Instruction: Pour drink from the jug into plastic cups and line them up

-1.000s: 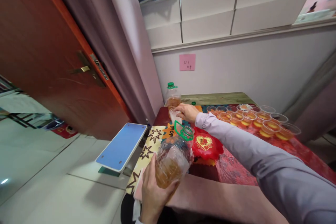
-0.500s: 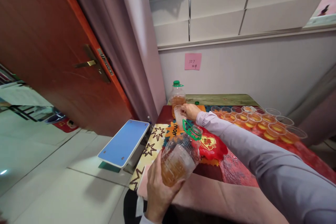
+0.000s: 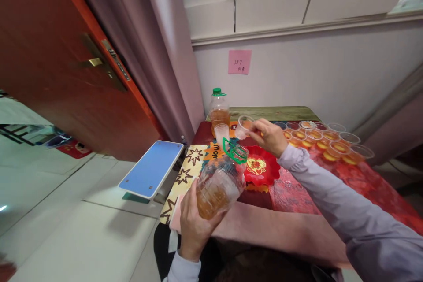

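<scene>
My left hand [image 3: 194,222] is wrapped round a large clear bottle [image 3: 220,185] with a green handle ring and an uncapped mouth. The bottle is tilted and partly filled with amber liquid. Between the fingers of my right hand [image 3: 269,136] is a clear plastic cup [image 3: 243,128], raised above the table behind the bottle's mouth. A stack of clear cups [image 3: 221,134] stands just left of it. Behind that stack is a second bottle [image 3: 220,112] of amber liquid with a green cap. A red scalloped tray [image 3: 262,165] lies beside the held bottle.
Several cups of amber drink [image 3: 330,145] stand in rows at the table's right. A pink cloth [image 3: 280,229] covers the table's near edge. To the left are a small blue-topped stand [image 3: 152,167] and a brown door [image 3: 66,66]. The wall [image 3: 280,75] rises behind.
My right hand has moved right from the cup stack, taking a single cup with it. My left hand still holds the bottle, tilted much as before. The view has shifted slightly downward.
</scene>
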The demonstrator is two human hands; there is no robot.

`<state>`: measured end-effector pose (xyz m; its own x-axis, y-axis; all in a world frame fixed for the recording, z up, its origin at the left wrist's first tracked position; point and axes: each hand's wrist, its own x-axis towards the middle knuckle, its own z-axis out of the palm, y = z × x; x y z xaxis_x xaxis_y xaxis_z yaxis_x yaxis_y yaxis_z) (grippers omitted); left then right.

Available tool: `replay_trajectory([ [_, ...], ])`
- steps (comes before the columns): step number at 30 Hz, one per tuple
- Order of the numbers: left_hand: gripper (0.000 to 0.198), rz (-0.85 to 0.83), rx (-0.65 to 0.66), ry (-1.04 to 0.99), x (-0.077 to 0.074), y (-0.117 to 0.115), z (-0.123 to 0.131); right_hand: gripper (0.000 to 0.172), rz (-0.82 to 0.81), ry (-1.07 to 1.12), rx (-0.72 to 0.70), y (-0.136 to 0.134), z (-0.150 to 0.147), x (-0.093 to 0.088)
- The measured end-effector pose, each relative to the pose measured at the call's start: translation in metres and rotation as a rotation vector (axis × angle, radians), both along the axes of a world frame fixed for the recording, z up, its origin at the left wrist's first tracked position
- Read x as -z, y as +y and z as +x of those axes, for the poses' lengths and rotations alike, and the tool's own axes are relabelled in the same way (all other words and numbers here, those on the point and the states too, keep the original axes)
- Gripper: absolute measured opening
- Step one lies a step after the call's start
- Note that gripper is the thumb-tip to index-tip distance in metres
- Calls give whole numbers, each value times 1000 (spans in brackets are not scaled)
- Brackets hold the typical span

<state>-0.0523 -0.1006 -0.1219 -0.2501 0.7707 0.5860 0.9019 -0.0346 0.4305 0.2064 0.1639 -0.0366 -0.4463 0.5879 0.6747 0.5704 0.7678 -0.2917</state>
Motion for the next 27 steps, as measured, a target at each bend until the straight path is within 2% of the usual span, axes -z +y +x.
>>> replay_trajectory([
  [5, 112, 8, 16, -21, -1, 3, -1, 27, -218, -175, 27, -37, 34, 79],
  [8, 113, 1, 10, -28, -3, 5, 0, 22, -269, -270, 85, -43, 39, 103],
  [15, 116, -42, 1, -42, -7, 7, 1, 21, -288, -302, 87, -44, 44, 111],
  [19, 114, -37, 4, -34, -8, 8, 2, 43, -199, -179, 65, -51, 50, 117],
  [21, 114, -36, 10, -28, -8, 8, 2, 56, -176, -99, 112, -56, 47, 122],
  [25, 112, -33, -5, 5, -7, 8, 2, 84, -273, -17, 268, -61, 28, 133],
  [27, 112, -33, -12, 17, -8, 9, 3, 84, -346, -22, 307, -60, 18, 136],
])
